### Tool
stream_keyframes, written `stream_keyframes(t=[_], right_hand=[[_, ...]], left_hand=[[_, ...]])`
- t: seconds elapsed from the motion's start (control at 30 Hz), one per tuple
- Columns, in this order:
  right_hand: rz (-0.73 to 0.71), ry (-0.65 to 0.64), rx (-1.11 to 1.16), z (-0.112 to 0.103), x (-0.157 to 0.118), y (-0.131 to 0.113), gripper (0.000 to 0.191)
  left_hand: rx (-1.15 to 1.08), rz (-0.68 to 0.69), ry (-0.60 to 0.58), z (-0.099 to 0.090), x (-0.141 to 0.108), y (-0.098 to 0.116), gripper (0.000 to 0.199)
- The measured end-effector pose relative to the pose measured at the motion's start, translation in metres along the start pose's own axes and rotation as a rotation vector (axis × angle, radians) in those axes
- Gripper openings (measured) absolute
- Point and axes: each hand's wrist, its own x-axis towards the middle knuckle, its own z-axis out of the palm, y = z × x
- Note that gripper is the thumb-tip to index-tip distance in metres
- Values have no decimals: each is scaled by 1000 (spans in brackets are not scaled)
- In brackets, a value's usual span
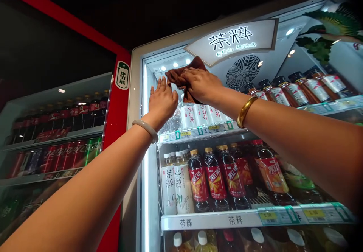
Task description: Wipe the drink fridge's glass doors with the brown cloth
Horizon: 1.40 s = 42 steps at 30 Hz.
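You are reaching both arms up toward the upper left corner of a lit drinks cooler's glass door (135, 89). Your right hand (202, 83) is bearing on a bunched brown cloth (176, 77), its fingers lying close together and closing over the fabric; the thumb is not showing clearly. The cloth is sitting just below the lower left corner of the illuminated sign (231, 42). Your left hand (163, 100) is spreading its fingers just beside the cloth, near the door's left edge, holding nothing; it seems to be bracing against the glass, though contact is hard to confirm. Behind, white bottles (188, 116) are standing on the upper shelf, and red-labelled iced tea bottles (197, 178) are standing on the one below. By the look of it, you are wiping the glass; another stroke is calling for even pressure through the cloth, with your left hand steadying.
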Motion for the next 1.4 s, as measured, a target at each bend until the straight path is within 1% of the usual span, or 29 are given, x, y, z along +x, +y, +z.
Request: stream_keyframes(t=[0.07, 0.1, 0.17, 0.23, 0.27, 0.33, 0.43, 0.47, 0.57, 0.63, 0.73, 0.8, 0.87, 0.93, 1.0, 1.07, 1.13, 1.2, 1.27, 1.3, 1.33, 1.4], right_hand=[[17, 22, -5, -3, -8, 7, 46], [1, 25, 1, -3, -12, 10, 47], [-73, 8, 19, -6, -19, 18, 49], [-128, -17, 16, -11, -19, 31, 50], [-130, -20, 4, -14, -19, 39, 49], [-89, 7, -22, -21, -17, 56, 47], [-53, 39, -41, -30, -21, 73, 49], [-64, 26, -41, -32, -24, 76, 51], [-113, -63, -37, -42, -32, 87, 56], [-105, -90, -52, -51, -35, 99, 57], [-40, -46, -90, -64, -40, 120, 53], [-11, -19, -96, -68, -45, 131, 53], [-39, -36, -89, -71, -51, 138, 57], [-98, -70, -79, -75, -57, 148, 59], [-116, -78, -82, -84, -63, 162, 59], [-62, -51, -105, -95, -67, 180, 57], [52, 3, -146, -104, -69, 199, 56], [157, 60, -180, -108, -66, 212, 53], [217, 101, -193, -106, -59, 216, 50], [216, 108, -188, -103, -55, 215, 49], [192, 106, -175, -100, -52, 212, 48], [94, 83, -127, -96, -51, 204, 47]], left_hand=[[-15, 21, -23, 4, 3, 12, 65], [-8, 40, -35, 6, 5, 18, 63], [13, 77, -34, 11, 7, 27, 59], [5, 75, 4, 15, 10, 35, 59], [-12, 59, 26, 16, 11, 38, 60], [-37, 28, 42, 16, 16, 46, 65], [-24, 37, -1, 14, 24, 65, 69], [-21, 50, -5, 14, 26, 72, 69], [-50, 75, 15, 14, 32, 92, 66], [-74, 78, 17, 16, 34, 103, 66], [-93, 71, -2, 20, 38, 118, 69], [-114, 79, 9, 23, 42, 130, 70], [-136, 105, 22, 25, 45, 144, 70], [-142, 123, 20, 26, 49, 157, 73], [-129, 131, 9, 27, 52, 168, 74], [-110, 140, 0, 28, 56, 176, 74], [-106, 136, 0, 31, 62, 180, 75], [-112, 122, 10, 34, 69, 183, 75], [-104, 109, 17, 37, 76, 185, 75], [-92, 105, 15, 38, 78, 186, 74], [-80, 102, 12, 39, 80, 188, 74], [-66, 107, 6, 41, 83, 193, 71]])
